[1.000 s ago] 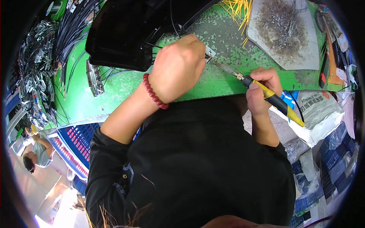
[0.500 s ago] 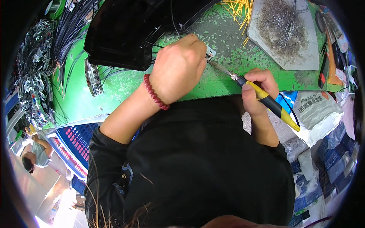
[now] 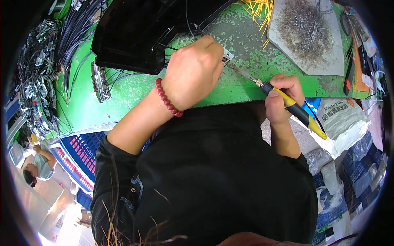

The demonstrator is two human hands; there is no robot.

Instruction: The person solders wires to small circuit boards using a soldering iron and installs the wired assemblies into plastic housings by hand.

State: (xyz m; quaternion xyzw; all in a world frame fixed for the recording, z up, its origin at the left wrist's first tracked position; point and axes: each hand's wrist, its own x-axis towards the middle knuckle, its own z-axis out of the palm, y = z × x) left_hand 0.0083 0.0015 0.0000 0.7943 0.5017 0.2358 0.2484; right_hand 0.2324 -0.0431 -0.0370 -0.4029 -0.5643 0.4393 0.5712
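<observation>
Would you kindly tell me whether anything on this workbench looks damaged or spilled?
The green-painted tabletop looks damaged: its paint is chipped in patches, exposing grey. Dark, gritty debris is strewn across the flat grey board at upper right, which looks untidy.

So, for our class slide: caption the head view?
Left hand at a small board, right hand holding a soldering iron, over a green bench.

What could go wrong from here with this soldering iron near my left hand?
A slip could perhaps burn your left hand: the soldering iron points toward it from close by, though whether it is hot can't be seen. The small white board, partly hidden by that hand, might shift if the black wire beside the hand gets tugged.
</observation>
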